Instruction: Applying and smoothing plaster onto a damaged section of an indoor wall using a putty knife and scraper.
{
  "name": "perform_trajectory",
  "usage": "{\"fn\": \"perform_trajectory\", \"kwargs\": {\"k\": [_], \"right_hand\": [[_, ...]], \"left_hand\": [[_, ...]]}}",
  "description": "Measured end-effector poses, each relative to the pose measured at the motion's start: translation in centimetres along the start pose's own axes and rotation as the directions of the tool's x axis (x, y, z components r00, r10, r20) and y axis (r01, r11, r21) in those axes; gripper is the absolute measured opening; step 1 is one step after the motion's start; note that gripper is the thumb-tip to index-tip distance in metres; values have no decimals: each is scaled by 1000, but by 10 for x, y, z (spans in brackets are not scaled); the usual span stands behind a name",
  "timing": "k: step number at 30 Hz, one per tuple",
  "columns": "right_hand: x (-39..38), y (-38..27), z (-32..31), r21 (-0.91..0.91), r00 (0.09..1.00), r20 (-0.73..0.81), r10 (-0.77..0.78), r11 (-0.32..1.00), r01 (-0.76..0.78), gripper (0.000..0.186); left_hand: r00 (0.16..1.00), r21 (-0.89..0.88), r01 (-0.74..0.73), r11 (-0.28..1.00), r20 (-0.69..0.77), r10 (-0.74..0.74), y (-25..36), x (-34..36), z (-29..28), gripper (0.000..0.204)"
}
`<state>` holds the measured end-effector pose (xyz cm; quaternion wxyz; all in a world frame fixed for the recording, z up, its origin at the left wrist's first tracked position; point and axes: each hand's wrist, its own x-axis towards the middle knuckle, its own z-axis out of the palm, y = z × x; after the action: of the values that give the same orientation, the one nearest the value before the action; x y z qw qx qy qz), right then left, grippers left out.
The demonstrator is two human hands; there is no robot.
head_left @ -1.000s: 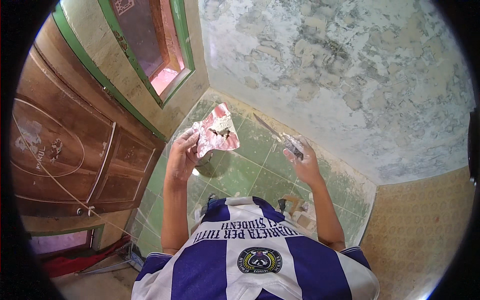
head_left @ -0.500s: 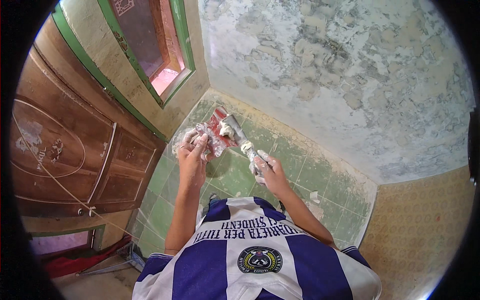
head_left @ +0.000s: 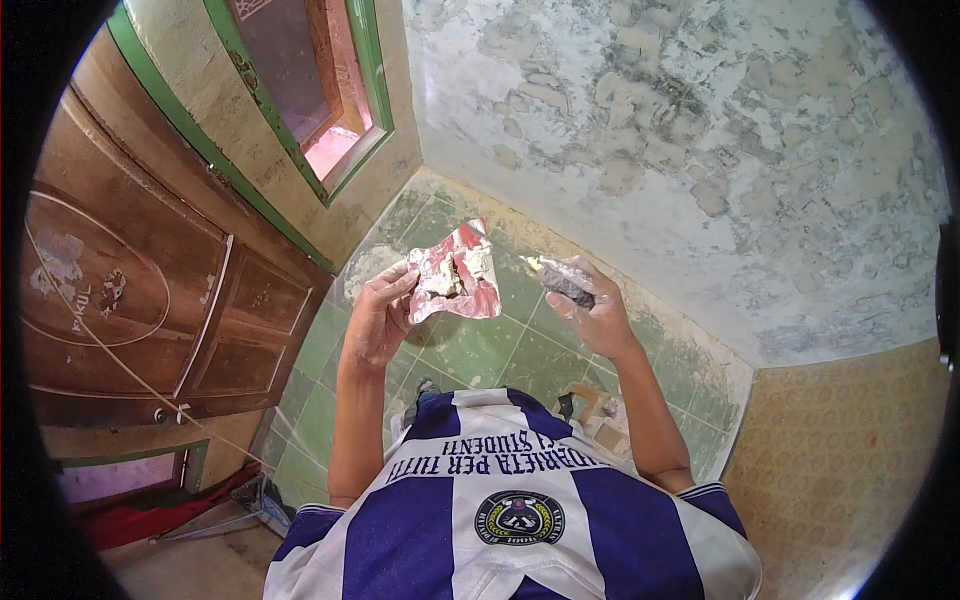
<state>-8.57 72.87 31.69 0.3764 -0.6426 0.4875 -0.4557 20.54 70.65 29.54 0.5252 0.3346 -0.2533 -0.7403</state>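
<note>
My left hand [head_left: 383, 312] is closed on the left edge of a red, uneven-edged piece of sheet [head_left: 485, 302], thumb on top. Lumps of whitish putty [head_left: 438, 278] lie on its face and smears cover much of the rest. To the right, apart from the sheet, my right hand [head_left: 603, 318] grips a putty knife [head_left: 568, 284], smeared with putty. The knife appears foreshortened, so its blade is hard to make out. White putty clings to the fingers of my right hand.
Ahead and right stands a wall [head_left: 640, 130] with patchy grey and beige filler. A brown wooden door [head_left: 250, 335] and a green-framed window [head_left: 375, 100] are on the left. Green floor tiles [head_left: 470, 350] carry whitish stains. A patterned tan surface [head_left: 830, 440] lies at the right.
The putty knife has come away from the red sheet and moved right with my right hand, turning on the way. The sheet is now tilted flatter, showing its putty-covered face.
</note>
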Motion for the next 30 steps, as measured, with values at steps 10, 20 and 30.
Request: {"fn": "perform_trajectory", "kwargs": {"k": [10,20,30], "right_hand": [[-14,0,29,-149,994,-28,101,983,-104,25],[-37,17,52,624,821,259,509,560,-545,26],[-11,-26,18,-178,993,20,-112,977,114,28]], "left_hand": [[974,110,-175,978,-127,188,-6,0,5,31],[935,112,-236,965,-243,257,-27,6,22,33],[986,111,-104,988,-120,118,-4,7,12,37]]}}
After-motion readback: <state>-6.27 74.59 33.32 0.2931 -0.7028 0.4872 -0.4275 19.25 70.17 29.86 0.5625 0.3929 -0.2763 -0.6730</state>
